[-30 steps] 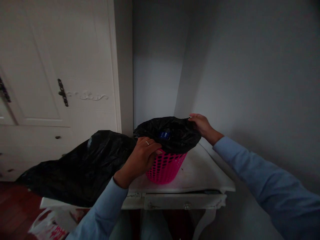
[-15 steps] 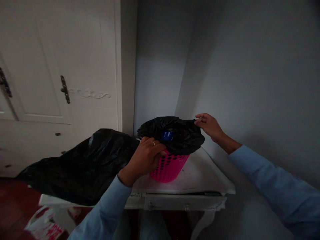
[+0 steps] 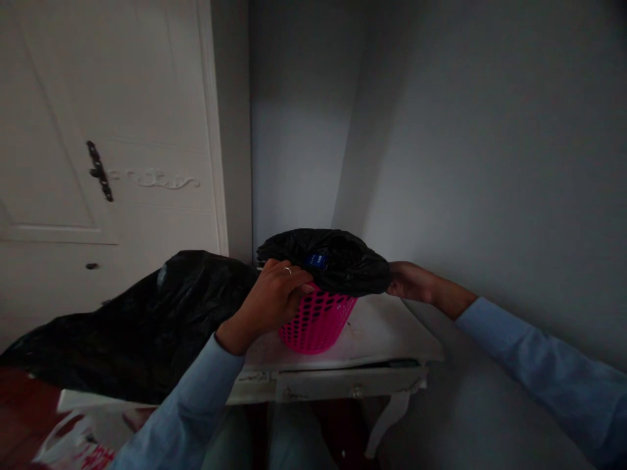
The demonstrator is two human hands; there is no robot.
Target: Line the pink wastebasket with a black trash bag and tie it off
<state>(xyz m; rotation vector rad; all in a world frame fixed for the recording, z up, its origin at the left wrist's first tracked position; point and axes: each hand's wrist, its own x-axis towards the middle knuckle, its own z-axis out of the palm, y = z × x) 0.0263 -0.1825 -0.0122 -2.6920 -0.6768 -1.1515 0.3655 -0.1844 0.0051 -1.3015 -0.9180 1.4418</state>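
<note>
A black garbage bag [image 3: 365,277] lines a pink perforated plastic basket [image 3: 318,326], its edge folded out over the rim. Inside the bag's mouth a small blue item with white print [image 3: 317,261] shows; its kind is unclear. My left hand [image 3: 274,290], with a ring on it, is closed on the bag and rim at the near left side. At the right side my right hand [image 3: 411,282] grips the bag's folded edge, its fingertips partly hidden by the plastic. A second large black plastic bag [image 3: 147,326] lies left of the basket.
The basket stands on a white table [image 3: 386,333] with a drawer and curved legs. A white wardrobe [image 3: 161,117] is behind on the left, and a grey wall [image 3: 480,163] rises close on the right. A white and red carrier bag [image 3: 73,444] sits on the red floor.
My right hand has moved down from the bag's far right edge to its right side, under the fold. My left hand keeps its hold. The view has shifted slightly right.
</note>
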